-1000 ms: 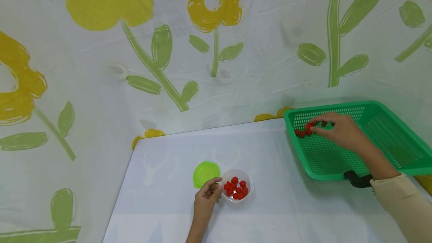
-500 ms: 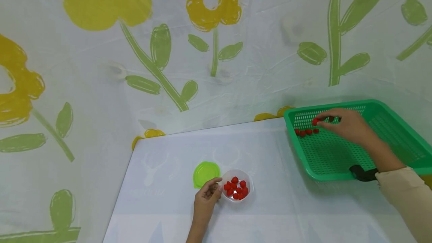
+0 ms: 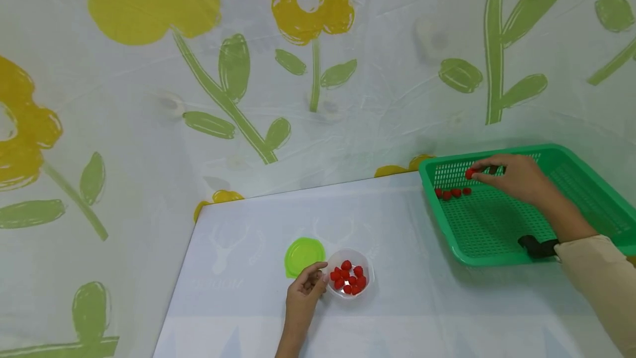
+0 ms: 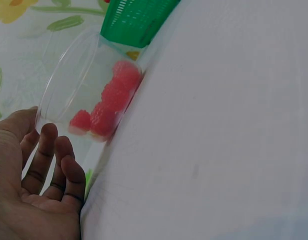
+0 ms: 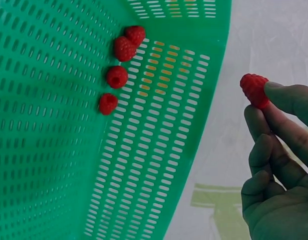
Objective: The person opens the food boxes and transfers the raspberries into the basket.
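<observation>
- The left hand point(image 3: 301, 295), fingers loosely bent, touched the left side of the clear tub point(image 3: 355, 257)
- The right hand point(image 3: 519, 180) pinched one raspberry point(image 5: 254, 91), its long axis slanted, above the basket point(image 3: 487, 262); the tub lay well left and nearer the body
- Four raspberries point(image 5: 125, 49) lay farther back, nearer the right hand

Looks like thin, glossy clear plastic on the tub point(image 4: 86, 82), smooth lime plastic on the lid point(image 3: 303, 257). Seeing semi-gloss perforated plastic on the basket point(image 5: 49, 160), pretty bumpy skin on the raspberries point(image 5: 125, 48). Would call the desk point(image 3: 397, 303) smooth, the sleeve point(image 3: 596, 280) matt cloth, the backdrop point(image 3: 382, 93) creased sheeting.
</observation>
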Motion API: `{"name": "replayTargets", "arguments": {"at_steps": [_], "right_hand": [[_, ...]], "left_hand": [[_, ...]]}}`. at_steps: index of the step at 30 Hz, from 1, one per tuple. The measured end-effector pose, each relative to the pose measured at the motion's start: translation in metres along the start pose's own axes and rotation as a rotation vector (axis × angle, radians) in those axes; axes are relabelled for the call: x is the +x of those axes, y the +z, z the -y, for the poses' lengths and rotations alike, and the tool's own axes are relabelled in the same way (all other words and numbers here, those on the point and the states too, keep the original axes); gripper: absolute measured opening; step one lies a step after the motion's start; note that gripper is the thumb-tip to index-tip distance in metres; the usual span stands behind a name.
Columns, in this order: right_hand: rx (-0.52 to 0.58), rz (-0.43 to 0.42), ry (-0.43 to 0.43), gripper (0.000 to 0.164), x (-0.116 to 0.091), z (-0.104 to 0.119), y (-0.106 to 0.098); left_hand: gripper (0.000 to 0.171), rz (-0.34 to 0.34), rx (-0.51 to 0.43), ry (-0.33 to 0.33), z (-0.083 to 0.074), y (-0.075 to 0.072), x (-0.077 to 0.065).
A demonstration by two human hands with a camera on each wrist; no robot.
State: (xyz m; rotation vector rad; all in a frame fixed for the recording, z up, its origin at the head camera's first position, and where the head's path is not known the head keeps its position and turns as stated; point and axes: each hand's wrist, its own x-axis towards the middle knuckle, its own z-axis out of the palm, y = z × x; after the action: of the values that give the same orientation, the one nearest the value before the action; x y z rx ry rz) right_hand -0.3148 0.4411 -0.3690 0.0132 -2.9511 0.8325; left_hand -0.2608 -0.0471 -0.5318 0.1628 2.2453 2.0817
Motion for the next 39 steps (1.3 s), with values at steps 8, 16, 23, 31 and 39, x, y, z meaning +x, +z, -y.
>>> {"name": "replayTargets", "arguments": {"at_steps": [8,16,23,31,39], "right_hand": [[-0.001,-0.001,-0.003,0.038,0.006,-0.009,-0.004],[-0.009,0.030,0.027,0.043,0.013,-0.019,-0.008],[-0.013,0.054,0.036,0.046,0.018,-0.032,-0.009],[-0.024,0.085,0.047,0.043,0.019,-0.043,-0.003],[-0.018,0.102,0.051,0.039,0.021,-0.054,0.005]], "left_hand": [[0.030,-0.002,0.004,-0.008,0.000,0.001,0.000],[0.028,-0.004,0.008,-0.005,-0.003,0.001,0.002],[0.028,-0.016,0.013,-0.016,-0.002,0.000,0.003],[0.031,-0.017,0.038,-0.065,-0.003,0.001,0.001],[0.029,-0.015,0.018,-0.057,-0.002,0.002,-0.001]]}}
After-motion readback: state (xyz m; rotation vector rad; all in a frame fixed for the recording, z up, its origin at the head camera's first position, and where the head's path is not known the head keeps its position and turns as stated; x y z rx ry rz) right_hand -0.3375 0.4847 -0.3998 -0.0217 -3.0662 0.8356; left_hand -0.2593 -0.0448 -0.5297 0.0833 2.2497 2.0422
